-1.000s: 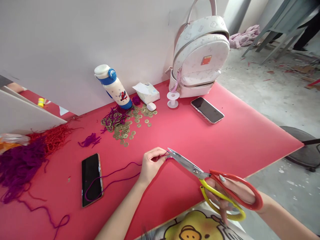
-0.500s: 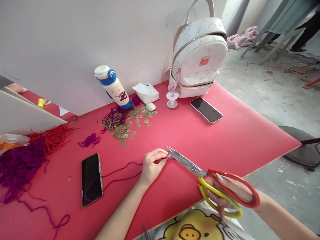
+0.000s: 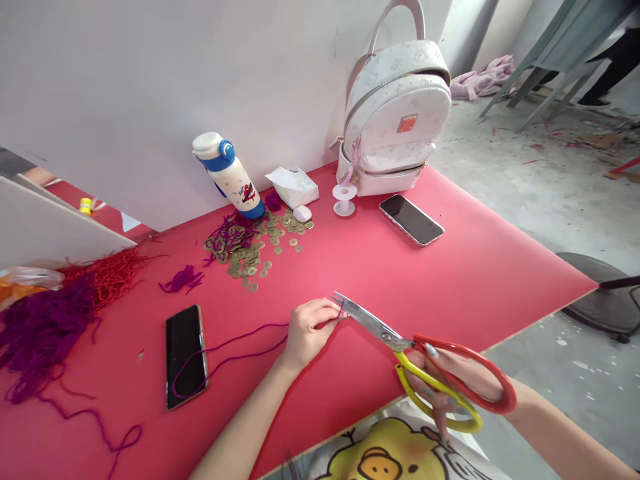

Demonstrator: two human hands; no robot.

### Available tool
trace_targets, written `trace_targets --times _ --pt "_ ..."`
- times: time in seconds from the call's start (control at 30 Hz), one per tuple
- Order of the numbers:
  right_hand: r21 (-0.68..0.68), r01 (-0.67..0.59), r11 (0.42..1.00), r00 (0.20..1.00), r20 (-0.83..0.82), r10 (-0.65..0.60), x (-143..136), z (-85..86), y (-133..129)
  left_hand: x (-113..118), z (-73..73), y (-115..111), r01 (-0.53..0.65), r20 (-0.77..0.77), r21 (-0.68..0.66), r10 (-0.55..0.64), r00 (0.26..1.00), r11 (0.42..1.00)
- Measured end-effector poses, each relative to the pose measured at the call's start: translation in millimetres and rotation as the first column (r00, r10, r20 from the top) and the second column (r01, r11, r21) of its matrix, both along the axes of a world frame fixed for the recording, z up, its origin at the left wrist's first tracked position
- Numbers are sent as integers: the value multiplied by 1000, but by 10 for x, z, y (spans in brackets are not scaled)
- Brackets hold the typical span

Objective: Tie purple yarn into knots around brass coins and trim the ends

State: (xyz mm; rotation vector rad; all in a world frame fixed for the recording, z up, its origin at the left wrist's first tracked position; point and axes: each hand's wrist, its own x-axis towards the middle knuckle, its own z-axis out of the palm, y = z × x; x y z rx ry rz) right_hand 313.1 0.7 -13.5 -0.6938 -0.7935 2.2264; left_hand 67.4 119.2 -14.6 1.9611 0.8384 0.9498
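Note:
My left hand (image 3: pixel 311 328) is closed in a pinch on a purple cord (image 3: pixel 260 355), whose loop trails left across a dark phone (image 3: pixel 184 357). A short end of the cord rises past the fingertips to the scissor blades. My right hand (image 3: pixel 440 380) grips scissors (image 3: pixel 385 337) with one red and one yellow handle. The blade tips point up and left and lie at the cord, just beside the left fingertips. The blades look nearly closed. Whether the cord is cut through I cannot tell.
Purple cord (image 3: pixel 47 327) and red cord (image 3: pixel 113 273) lie in heaps at left. Holed coins (image 3: pixel 250 260) spread before a bottle (image 3: pixel 233 177). A tissue pack (image 3: pixel 295 187), white spool (image 3: pixel 345 201), second phone (image 3: pixel 411 220) and backpack (image 3: pixel 395 120) stand further right on the red table (image 3: pixel 480 267).
The blades have closed slightly, and the cord end stands more upright against them. Both hands stay almost in place; the whole view has shifted a little.

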Motion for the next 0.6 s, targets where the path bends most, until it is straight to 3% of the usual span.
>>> trace_targets --times 0.6 --pt "-32 -36 999 999 31 37 4 5 -10 6 32 -5 -22 -9 -32 21 1000 999"
